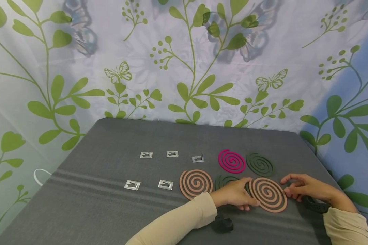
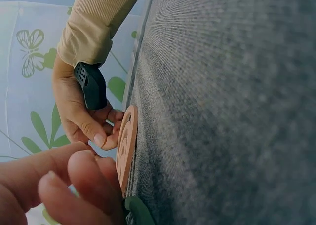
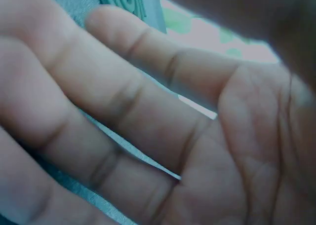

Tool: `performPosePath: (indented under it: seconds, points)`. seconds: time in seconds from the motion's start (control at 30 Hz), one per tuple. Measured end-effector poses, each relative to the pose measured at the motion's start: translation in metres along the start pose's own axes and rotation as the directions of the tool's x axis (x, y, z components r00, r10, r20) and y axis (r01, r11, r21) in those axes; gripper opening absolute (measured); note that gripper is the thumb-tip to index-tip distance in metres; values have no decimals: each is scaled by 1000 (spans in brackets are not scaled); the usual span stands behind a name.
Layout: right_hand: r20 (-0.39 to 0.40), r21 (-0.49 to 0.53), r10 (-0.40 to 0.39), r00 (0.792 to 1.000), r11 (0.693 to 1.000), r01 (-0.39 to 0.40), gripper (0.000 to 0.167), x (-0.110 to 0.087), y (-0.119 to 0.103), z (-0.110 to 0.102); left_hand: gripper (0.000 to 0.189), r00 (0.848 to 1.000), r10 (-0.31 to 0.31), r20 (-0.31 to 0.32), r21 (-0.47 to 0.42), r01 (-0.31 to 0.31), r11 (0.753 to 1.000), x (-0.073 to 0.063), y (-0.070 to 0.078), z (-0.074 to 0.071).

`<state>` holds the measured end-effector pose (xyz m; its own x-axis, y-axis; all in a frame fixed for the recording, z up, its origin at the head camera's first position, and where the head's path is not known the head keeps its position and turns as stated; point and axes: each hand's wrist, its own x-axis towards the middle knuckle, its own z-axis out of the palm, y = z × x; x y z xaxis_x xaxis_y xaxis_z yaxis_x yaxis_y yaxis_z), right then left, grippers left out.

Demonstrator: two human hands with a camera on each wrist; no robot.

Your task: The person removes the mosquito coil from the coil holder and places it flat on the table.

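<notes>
A tan mosquito coil lies near the table's right front, between both hands. My left hand holds its left edge, index finger at the upper side and thumb at the lower. From the right, my right hand touches the coil's edge with its fingertips, the other fingers loosely bent. Seen from the left wrist, the tan coil appears nearly edge-on. A dark green coil is partly hidden behind my left hand. In the right wrist view, the fingers are spread apart with nothing held in them.
Another tan coil lies left of my left hand. Behind are a pink coil and a dark green coil. Several small metal coil stands are spread in two rows on the grey table. A patterned curtain hangs behind.
</notes>
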<state>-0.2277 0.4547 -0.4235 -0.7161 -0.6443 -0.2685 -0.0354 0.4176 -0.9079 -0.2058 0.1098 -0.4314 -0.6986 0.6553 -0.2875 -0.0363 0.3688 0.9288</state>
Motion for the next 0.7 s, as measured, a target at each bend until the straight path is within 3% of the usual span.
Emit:
performPosePath:
  seconds: [0.23,0.37,0.43,0.53,0.6,0.7]
  points:
    - [-116,-32,-39,992,999,35,54,-2,-5,1,64,988,134,73,-8,-134,991,-7,-3,-15]
    - [-262,-130,-130,956,987,98,59,-2,-8,4,47,979,198,52,19,-199,980,-17,2,-35]
    - [-352,-183,-182,918,975,123,59,-1,-9,8,43,974,226,16,63,-226,972,-26,6,-46]
    - [-494,-261,-242,835,957,123,52,2,-11,17,39,956,286,-56,184,-272,945,-43,10,-65]
    - [-576,-329,-277,769,940,91,44,4,-14,23,38,937,334,-104,272,-296,916,-56,11,-80]
    - [-660,-422,-324,678,906,23,30,7,-17,30,42,895,415,-166,383,-329,863,-79,8,-104]
